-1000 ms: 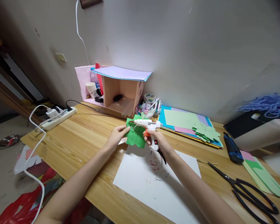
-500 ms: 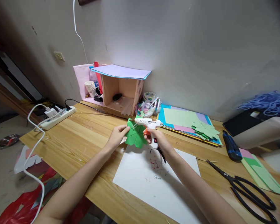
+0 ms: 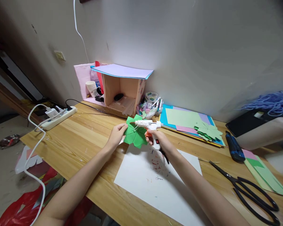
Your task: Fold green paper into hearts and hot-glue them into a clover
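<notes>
My left hand (image 3: 116, 134) pinches the left edge of a folded dark green paper shape (image 3: 134, 135) held just above the wooden desk (image 3: 85, 141). My right hand (image 3: 157, 140) grips a white hot glue gun (image 3: 148, 125) with an orange trigger. Its nozzle points left over the top of the green paper. The gun's black cord runs down across a white sheet (image 3: 155, 185) lying in front of me.
A small wooden box (image 3: 120, 91) with a purple sheet on top stands at the wall, with paper cups (image 3: 91, 87) and markers (image 3: 155, 105) beside it. Coloured paper stack with light green cutouts (image 3: 208, 131) lies right. Black scissors (image 3: 247, 191), blue cutter (image 3: 233, 147), power strip (image 3: 58, 117) left.
My left hand has turned the green paper slightly and lifted its grip toward the upper left edge. The glue gun has stayed over the paper.
</notes>
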Motion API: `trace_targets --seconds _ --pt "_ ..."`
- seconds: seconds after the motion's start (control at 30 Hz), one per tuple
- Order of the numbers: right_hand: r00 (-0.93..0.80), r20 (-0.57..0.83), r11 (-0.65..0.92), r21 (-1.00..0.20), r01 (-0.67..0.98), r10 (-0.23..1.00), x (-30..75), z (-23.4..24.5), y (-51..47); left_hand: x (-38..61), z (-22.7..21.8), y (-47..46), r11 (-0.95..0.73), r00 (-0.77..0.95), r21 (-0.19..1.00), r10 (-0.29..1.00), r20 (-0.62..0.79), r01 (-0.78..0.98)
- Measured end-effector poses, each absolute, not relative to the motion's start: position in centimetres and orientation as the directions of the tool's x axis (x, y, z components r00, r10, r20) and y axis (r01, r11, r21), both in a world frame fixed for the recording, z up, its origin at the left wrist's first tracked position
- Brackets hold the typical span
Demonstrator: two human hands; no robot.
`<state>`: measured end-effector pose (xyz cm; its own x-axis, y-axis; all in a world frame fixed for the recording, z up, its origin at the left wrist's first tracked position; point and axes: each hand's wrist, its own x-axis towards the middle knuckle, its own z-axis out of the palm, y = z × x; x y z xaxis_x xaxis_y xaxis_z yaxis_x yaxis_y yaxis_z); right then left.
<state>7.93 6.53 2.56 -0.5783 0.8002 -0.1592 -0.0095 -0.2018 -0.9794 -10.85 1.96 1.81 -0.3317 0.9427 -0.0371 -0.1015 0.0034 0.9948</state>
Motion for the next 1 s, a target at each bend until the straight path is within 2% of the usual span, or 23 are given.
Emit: trace_targets --seconds 0.57,0.77,0.9,1.0 --pt "-0.572 -0.151 -0.184 -0.983 0.0 0.806 8.1 2.0 6.9 -11.7 2.1 2.0 -0.031 -0.459 0.995 0.888 -0.014 -0.09" --pt "-0.592 -0.206 -0.24 -0.971 0.022 0.779 8.0 2.2 7.0 -12.0 1.8 2.2 -0.033 -0.493 0.997 0.87 -0.008 -0.074" --pt "-0.572 -0.172 -0.213 -0.977 -0.005 0.802 8.2 2.2 7.1 -12.0 1.8 2.2 -0.047 -0.508 0.994 0.861 -0.01 -0.098" --pt "-0.606 -0.2 -0.248 -0.969 0.006 0.77 8.1 2.2 7.1 -12.0 1.8 2.2 -0.064 -0.512 0.993 0.859 0.004 -0.1"
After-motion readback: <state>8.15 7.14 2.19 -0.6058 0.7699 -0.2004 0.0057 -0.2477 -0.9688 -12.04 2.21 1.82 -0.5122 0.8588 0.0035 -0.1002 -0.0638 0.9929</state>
